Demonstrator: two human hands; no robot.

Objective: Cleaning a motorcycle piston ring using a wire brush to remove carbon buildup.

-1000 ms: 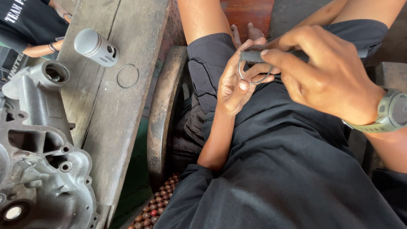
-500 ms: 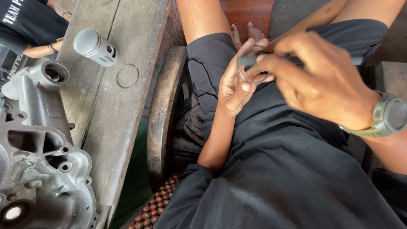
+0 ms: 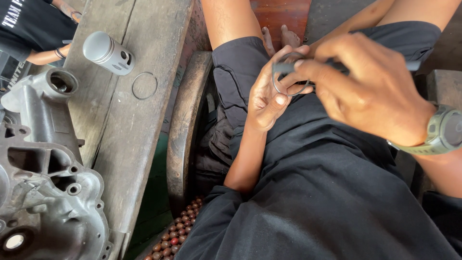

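Here, closest to the camera, the person's lap in dark clothing fills the lower frame, and above it the two hands meet over the thighs. The left hand (image 3: 269, 98) is turned palm up, fingers curled loosely, and a thin metal ring (image 3: 288, 72) is pinched between its thumb and fingertips, standing roughly upright against the fingers. The right hand (image 3: 370, 86), with a grey-green watch (image 3: 445, 130) on its wrist, reaches across from the right; its fingers are closed around a slim dark tool (image 3: 337, 65) whose end lies at the ring's upper edge, though motion blur hides exactly how they touch. To the left, beside the person's leg, stands a curved wooden seat edge (image 3: 185, 125), with a patch of beads (image 3: 175, 231) below it. Further left lies a worn wooden bench (image 3: 120, 139). A grey cast engine casing (image 3: 43, 173) rests on its left part, a second thin ring (image 3: 144, 85) lies flat on the planks, and a silver piston (image 3: 108, 53) lies on its side just above that ring. At the far top left, another person's forearm (image 3: 48, 55) with a dark wristband shows beside the bench.
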